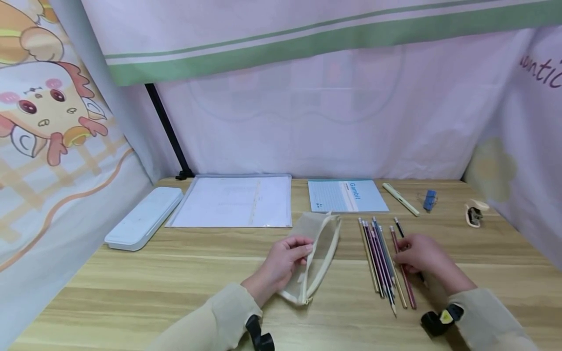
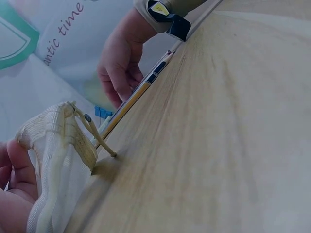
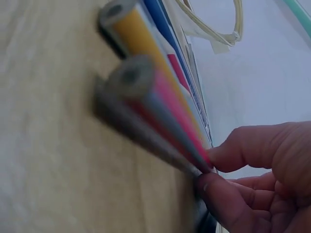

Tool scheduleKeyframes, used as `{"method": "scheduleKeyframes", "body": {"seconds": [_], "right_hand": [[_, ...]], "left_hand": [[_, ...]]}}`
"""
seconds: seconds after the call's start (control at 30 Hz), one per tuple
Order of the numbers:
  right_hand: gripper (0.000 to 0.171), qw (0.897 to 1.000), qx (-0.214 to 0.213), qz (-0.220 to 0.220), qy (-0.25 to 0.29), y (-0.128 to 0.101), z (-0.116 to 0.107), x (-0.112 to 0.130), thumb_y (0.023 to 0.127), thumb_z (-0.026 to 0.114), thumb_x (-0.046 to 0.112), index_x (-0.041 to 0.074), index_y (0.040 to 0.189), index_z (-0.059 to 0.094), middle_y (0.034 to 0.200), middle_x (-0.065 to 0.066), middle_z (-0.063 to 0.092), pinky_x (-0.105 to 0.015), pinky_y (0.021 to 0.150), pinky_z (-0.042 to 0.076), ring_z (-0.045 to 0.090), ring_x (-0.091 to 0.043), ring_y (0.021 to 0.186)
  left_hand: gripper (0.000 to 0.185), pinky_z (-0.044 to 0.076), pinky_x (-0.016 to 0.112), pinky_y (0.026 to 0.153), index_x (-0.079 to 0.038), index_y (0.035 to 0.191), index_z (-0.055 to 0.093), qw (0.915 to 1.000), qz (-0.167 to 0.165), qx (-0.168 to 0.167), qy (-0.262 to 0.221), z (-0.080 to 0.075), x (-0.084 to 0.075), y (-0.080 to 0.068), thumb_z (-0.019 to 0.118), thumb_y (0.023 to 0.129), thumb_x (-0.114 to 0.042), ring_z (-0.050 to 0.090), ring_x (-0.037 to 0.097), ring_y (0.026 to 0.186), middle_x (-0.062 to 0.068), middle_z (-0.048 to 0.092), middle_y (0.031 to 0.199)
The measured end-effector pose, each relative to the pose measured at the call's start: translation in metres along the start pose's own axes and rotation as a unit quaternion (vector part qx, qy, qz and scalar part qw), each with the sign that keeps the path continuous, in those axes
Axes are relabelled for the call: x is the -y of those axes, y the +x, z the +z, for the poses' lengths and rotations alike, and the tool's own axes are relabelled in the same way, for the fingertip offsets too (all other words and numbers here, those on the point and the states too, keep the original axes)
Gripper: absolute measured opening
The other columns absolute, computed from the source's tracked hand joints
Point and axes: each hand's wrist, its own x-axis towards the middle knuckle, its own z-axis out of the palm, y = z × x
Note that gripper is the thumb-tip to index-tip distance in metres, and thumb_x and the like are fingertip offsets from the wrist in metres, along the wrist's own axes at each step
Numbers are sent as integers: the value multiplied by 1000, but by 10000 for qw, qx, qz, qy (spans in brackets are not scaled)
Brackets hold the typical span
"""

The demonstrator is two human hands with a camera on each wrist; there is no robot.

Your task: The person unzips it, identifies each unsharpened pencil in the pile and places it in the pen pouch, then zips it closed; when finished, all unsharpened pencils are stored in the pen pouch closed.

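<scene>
Desk (image 1: 175,273): notebook (image 1: 347,196), pen (image 1: 400,199) behind pencils (image 1: 383,258).

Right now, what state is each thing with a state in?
mesh pouch: lying flat, top edge gripped by left hand
pencils: loose in a row beside the pouch
red pencil: pinched by right hand
white case: closed
notebook: closed
</scene>
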Motion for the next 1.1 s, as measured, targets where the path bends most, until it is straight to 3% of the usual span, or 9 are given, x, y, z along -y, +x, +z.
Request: {"method": "scheduleKeyframes", "body": {"seconds": [0.17, 0.33, 0.43, 0.67, 0.77, 0.83, 1.1], "right_hand": [[47, 9974, -228, -106, 675, -1, 4, 1, 79, 60, 8, -16, 118, 48, 74, -9, 61, -30, 53, 52, 58, -14, 58], [52, 9798, -360, -193, 1956, -4, 11, 14, 85, 57, 9, -13, 128, 38, 83, -10, 65, -29, 60, 55, 62, -14, 66], [51, 9611, -293, -263, 2735, -5, 17, 26, 88, 53, 6, -13, 131, 33, 83, -9, 65, -27, 63, 56, 63, -12, 67], [34, 8805, -107, -137, 4737, 0, 40, 53, 90, 47, -3, -11, 119, 32, 69, -3, 61, -20, 63, 55, 63, -9, 62], [26, 8612, -71, -135, 5080, 1, 51, 63, 90, 46, -4, -8, 113, 34, 68, -2, 60, -19, 63, 55, 62, -8, 61], [26, 8568, -68, -168, 5153, 2, 58, 70, 90, 46, -5, -8, 112, 34, 67, -3, 60, -20, 62, 55, 62, -8, 61], [42, 8743, 1, -102, 4852, 1, 90, 97, 85, 53, -6, -8, 120, 30, 69, -7, 63, -22, 58, 55, 63, -10, 59]], "left_hand": [[15, 44, 15, 58, 4, 98, 65, 10000, 11, 15, -11, -1, -1, -1, 62, 84, 0, 49, 7, 64, 1, 56, 83], [15, 44, 15, 58, 4, 99, 64, 10000, 24, 1, 7, -1, -1, -2, 61, 85, -1, 49, 7, 64, 1, 56, 84], [17, 45, 15, 58, 6, 101, 64, 10000, 35, -16, 74, 0, -1, -3, 62, 85, -1, 50, 7, 65, 1, 56, 83], [20, 45, 15, 57, 8, 102, 63, 9997, 128, -49, 223, 4, -2, -3, 63, 83, 0, 50, 7, 64, 2, 56, 82], [21, 45, 15, 56, 9, 102, 62, 9996, 133, -68, 230, 5, -2, -3, 63, 83, 0, 50, 7, 64, 2, 56, 82], [21, 45, 15, 56, 9, 101, 62, 9996, 137, -75, 227, 6, -2, -3, 63, 83, 1, 50, 7, 63, 2, 56, 82], [23, 45, 15, 57, 11, 104, 61, 9997, 173, -37, 193, 11, -3, -2, 63, 83, 1, 51, 7, 65, 1, 57, 82]]}}
